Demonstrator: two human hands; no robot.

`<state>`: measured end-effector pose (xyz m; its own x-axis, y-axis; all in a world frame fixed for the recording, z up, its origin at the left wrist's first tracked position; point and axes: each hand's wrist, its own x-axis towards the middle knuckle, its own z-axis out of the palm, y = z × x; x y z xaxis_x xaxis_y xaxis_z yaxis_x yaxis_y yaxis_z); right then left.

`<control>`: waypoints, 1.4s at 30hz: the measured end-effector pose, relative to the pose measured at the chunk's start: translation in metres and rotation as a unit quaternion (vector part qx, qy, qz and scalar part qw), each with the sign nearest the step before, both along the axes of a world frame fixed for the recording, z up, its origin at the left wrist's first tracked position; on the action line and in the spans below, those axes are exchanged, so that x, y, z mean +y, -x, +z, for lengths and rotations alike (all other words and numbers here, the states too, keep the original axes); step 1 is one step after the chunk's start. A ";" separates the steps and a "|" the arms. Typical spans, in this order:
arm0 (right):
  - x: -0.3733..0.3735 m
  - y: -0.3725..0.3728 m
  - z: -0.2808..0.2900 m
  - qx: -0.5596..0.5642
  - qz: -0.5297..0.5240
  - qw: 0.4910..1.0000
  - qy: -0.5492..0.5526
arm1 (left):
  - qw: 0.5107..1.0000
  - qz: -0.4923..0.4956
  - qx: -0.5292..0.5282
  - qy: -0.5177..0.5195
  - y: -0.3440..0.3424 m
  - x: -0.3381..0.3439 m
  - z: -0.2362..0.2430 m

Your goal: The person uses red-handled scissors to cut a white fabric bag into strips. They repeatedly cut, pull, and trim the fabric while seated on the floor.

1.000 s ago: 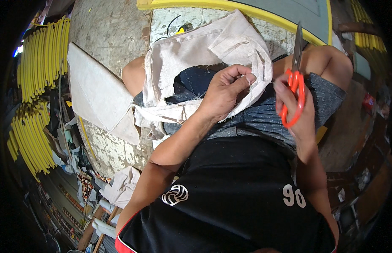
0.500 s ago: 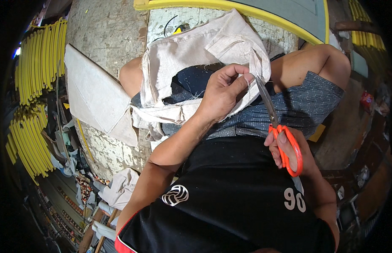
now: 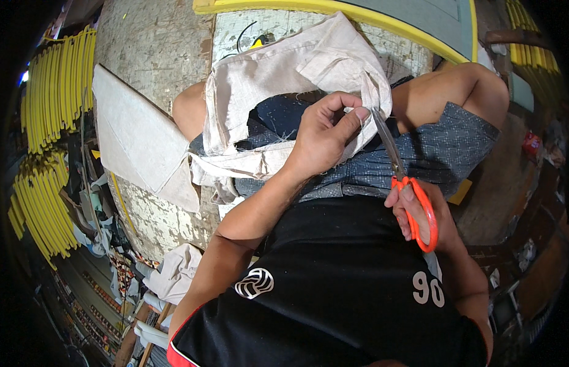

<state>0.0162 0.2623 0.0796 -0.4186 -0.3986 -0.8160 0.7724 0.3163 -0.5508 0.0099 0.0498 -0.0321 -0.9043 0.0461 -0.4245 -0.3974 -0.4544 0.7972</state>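
While pinching the edge of a white cloth between thumb and forefinger of the left hand, holding red-handled scissors in the right hand, curled around the handle loops. Pointing the narrow metal blades up and slightly left, almost together, right up to the cloth just beside the left fingertips; cannot tell from this angle whether biting into the fabric or only into a loose thread. Have the white cloth spread over the lap, frayed along the inner edge, looped around a dark gap and running beneath the left forearm as a strip toward a flat white piece on the left. Wearing patterned gray shorts and a black shirt, trimmed in red and white at the left sleeve and printed in white with a round ball-like emblem on the left and a bold number on the right, both large and clear. Sitting with knees bent outward on worn, paint-flecked boards, facing a gray panel edged in yellow. Can also see a red packet at the right, too small to read, and stacked yellow bars at the far left.
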 end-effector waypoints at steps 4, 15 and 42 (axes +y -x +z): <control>-0.002 0.000 -0.003 0.033 0.031 0.999 -0.018 | 0.996 -0.008 0.035 0.076 0.001 0.002 0.006; -0.003 -0.002 -0.007 0.044 -0.004 0.999 0.015 | 0.997 0.053 -0.021 -0.048 0.002 0.004 0.002; -0.034 0.033 -0.090 0.370 -0.186 0.907 -0.075 | 0.994 0.051 -0.025 -0.097 -0.010 0.010 -0.006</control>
<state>-0.0164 0.2279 -0.0102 -0.9568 -0.0255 -0.2896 0.2769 0.2232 -0.9346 0.0198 0.0601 -0.0382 -0.8866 0.0408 -0.4608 -0.3785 -0.6367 0.6718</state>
